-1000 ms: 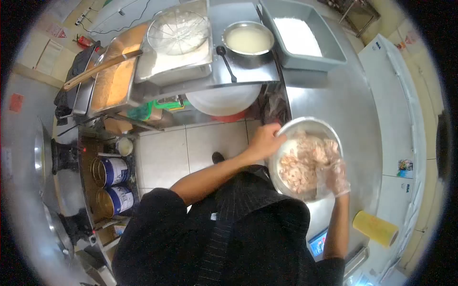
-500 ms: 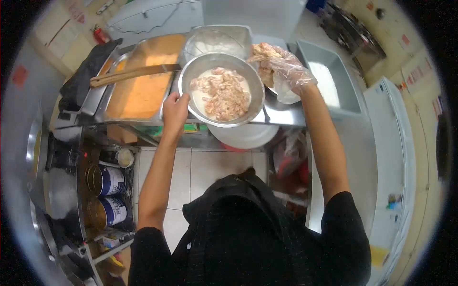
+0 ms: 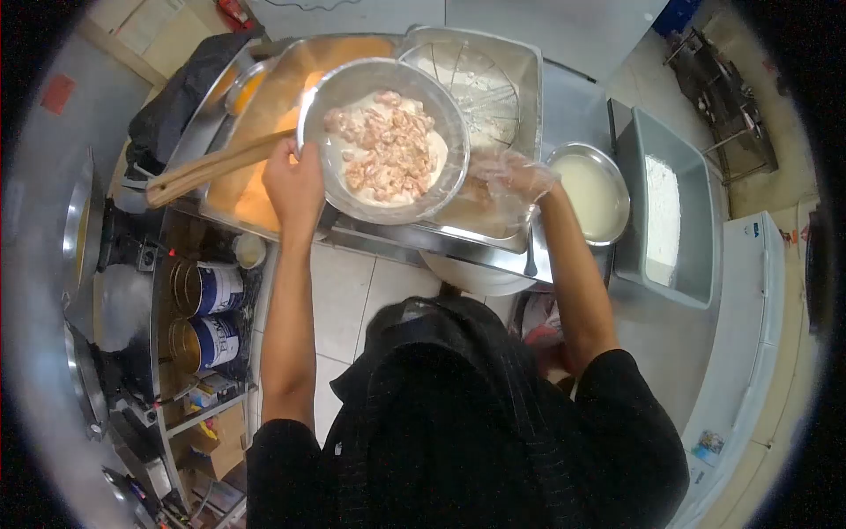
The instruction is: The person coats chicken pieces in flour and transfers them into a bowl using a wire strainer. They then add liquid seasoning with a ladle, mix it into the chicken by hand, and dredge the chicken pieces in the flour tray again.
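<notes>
My left hand (image 3: 295,183) is closed on the left rim of a steel bowl (image 3: 352,81), which hangs over the trays. Pale pink meat pieces (image 3: 392,159) lie in milky liquid in the bowl. My right hand (image 3: 520,179), in a clear plastic glove, is at the bowl's right side, above a steel tray (image 3: 535,97) of white powder with a round wire tool (image 3: 493,93) in it. Its fingertips are blurred by the glove and bowl, so what they hold is unclear. Right of that hand stands a smaller bowl (image 3: 590,194) of pale liquid.
An orange-filled tray (image 3: 260,207) is at the left, crossed by a wooden handle (image 3: 211,169). At the right, a grey tub (image 3: 701,212) holds white powder. A dark spoon (image 3: 531,256) lies near the counter's front edge. Blue-and-white tins (image 3: 216,291) stand on a lower shelf.
The bowl went from the right-hand counter to above the trays, with my left hand on its rim. My gloved right hand left the bowl, carried meat over the smaller bowl, then came back leftward.
</notes>
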Tool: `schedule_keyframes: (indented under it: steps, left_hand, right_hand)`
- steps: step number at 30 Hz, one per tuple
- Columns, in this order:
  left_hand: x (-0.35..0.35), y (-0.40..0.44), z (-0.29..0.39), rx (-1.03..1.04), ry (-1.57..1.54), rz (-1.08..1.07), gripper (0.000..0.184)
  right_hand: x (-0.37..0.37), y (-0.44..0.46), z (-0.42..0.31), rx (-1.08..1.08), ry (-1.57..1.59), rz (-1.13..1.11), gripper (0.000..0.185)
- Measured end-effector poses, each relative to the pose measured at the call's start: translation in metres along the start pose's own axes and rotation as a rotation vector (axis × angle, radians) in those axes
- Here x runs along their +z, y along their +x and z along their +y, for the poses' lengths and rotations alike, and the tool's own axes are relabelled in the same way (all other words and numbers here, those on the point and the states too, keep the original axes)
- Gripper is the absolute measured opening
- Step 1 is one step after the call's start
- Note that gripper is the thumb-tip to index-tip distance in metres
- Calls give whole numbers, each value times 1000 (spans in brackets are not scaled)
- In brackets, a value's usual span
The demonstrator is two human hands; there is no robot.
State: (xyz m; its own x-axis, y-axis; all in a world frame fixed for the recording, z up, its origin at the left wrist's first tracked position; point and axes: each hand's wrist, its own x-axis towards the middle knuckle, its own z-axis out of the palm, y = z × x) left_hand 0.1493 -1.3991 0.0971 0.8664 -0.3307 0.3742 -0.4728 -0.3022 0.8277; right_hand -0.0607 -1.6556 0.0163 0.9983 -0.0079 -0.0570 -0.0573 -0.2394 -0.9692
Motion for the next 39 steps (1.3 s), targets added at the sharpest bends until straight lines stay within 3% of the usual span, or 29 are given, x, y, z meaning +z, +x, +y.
schedule_keyframes:
  steps: [1, 3, 4, 6, 7, 9, 10, 12, 13, 15, 16, 18, 19, 20, 22, 23, 25, 26, 28, 30, 32, 36, 39]
  left_hand:
    - [1, -3, 1, -14, 11, -14, 20]
    - [2, -2, 8, -51, -80, -15, 20]
    - [12, 5, -2, 20, -38, 45, 20]
    - [15, 5, -2, -14, -57, -1, 19]
    - [12, 6, -2, -52, -64, -46, 20]
    - [14, 12, -15, -25, -58, -67, 20]
    - [16, 16, -22, -17, -53, -80, 22]
    - [17, 22, -28, -20, -52, -100, 23]
    - [16, 24, -32, -37, -32, -121, 24]
    - [15, 28, -29, -61, -72, -100, 24]
    - [13, 30, -28, -58, -73, -105, 23]
    - [16, 29, -24, -81, -80, -104, 22]
    - [16, 29, -22, -67, -66, -96, 21]
    - [15, 30, -18, -46, -54, -87, 22]
    - [13, 31, -11, -42, -30, -95, 22]
    - [13, 31, -10, -29, 0, -106, 21]
    - [18, 36, -25, -37, -30, -127, 21]
    - [20, 38, -31, -44, -57, -143, 21]
    - [19, 38, -30, -33, -58, -158, 21]
    - [20, 41, -32, -21, -70, -170, 21]
    - [22, 43, -39, -37, -100, -220, 21]
    - [41, 48, -40, -29, -77, -201, 24]
    - [55, 55, -44, -121, 2, -218, 23]
  right_hand:
    - [7, -3, 1, 48, 208, 75, 28]
    - [10, -2, -1, -152, -494, 369, 28]
    - [5, -2, -4, -144, -493, 369, 28]
    - [12, -7, -19, 83, -78, 564, 26]
    - [18, -5, -31, 74, -78, 577, 26]
    - [29, 5, -63, 147, 396, 745, 23]
    - [31, 12, -69, 136, 386, 758, 23]
    - [35, 24, -78, -72, -189, 474, 24]
    - [35, 25, -84, -70, -201, 477, 24]
    - [34, 27, -95, 23, -586, 369, 27]
    - [32, 24, -92, 26, -594, 370, 27]
    - [27, 12, -69, -80, -4, 333, 25]
    - [31, 8, -62, -65, -9, 323, 25]
    - [37, 5, -65, 105, -206, 227, 27]
    - [42, -4, -80, 186, -602, -17, 31]
    - [39, -2, -79, 189, -603, -17, 31]
    - [31, 4, -76, 84, -951, 198, 33]
    - [33, 7, -84, 89, -946, 200, 33]
    - [39, 25, -111, 385, -586, 481, 30]
    - [40, 62, -62, -68, -894, 571, 47]
    - [53, 104, -93, 208, -861, 508, 61]
    - [76, 142, -69, 102, -738, 463, 67]
    - [86, 135, -39, 205, -1148, 216, 68]
